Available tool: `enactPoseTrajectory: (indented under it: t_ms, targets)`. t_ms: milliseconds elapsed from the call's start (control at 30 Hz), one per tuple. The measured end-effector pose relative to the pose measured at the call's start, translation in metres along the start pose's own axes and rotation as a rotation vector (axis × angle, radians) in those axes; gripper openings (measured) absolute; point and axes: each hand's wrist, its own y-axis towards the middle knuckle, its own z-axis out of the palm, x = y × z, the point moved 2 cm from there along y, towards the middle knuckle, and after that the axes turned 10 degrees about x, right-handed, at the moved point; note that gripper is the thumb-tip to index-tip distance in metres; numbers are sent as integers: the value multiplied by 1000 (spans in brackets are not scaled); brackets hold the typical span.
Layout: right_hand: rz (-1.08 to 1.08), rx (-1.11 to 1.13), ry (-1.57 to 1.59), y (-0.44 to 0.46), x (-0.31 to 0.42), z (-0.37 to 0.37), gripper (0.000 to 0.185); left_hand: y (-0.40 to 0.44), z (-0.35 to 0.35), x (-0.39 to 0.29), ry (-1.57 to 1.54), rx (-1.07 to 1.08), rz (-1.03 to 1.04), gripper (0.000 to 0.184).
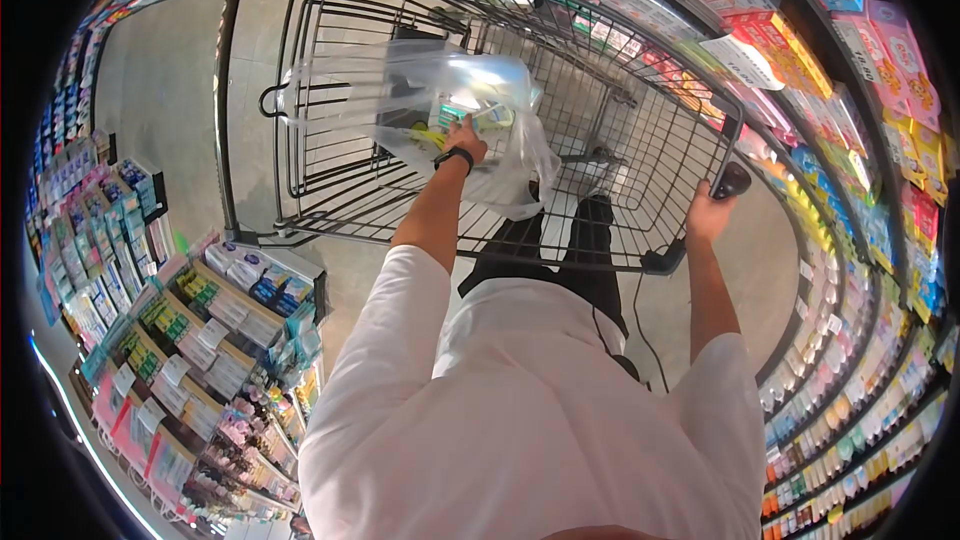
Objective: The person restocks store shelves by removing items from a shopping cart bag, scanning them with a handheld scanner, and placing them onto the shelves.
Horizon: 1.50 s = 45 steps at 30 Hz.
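Note:
My left hand (pixel 467 140), with a dark band on the wrist, reaches over the shopping cart (pixel 300 185). Its fingers are bent against a large clear plastic bag (pixel 515 155) and seem to grip the plastic. Inside the bag, close to the fingertips, shows a package (pixel 492 121) with green and white print; its kind is not clear. A dark flat panel lies behind the bag, partly covered by it. At the cart's right end my right hand (pixel 706 212) is closed around the handle, beside a black rounded part (pixel 733 180).
Shelves of colourful packets (pixel 905 90) with price tags curve along the right side. At lower left stands a display of boxed goods (pixel 190 330). Grey floor (pixel 155 90) shows left of the cart. A thin dark cord (pixel 648 335) hangs near my right leg.

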Motion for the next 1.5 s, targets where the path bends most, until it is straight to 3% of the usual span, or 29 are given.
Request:
enactPoseTrajectory:
  t_ms: [400,533,633,867,1067,1300,1500]
  targets:
    - [-11,-26,-62,0,4,-2,53,10,23,2,-86,-198,25,52]
    - [-2,-30,-92,1,2,-2,51,12,22,-3,-118,-151,66,47]
    - [-1,-24,-69,0,1,-2,52,10,20,-10,-139,-263,40,42]
    - [68,-13,-117,1,0,0,55,-29,-4,-42,83,-277,124,36]
    - [-38,-43,-7,3,0,2,55,-83,-33,-43,199,-283,290,34]
    - [53,53,31,-5,13,-6,57,-199,-62,-35,-54,-638,409,25]
    - [10,76,98,1,5,0,57,-282,-71,-53,-116,-921,567,18]
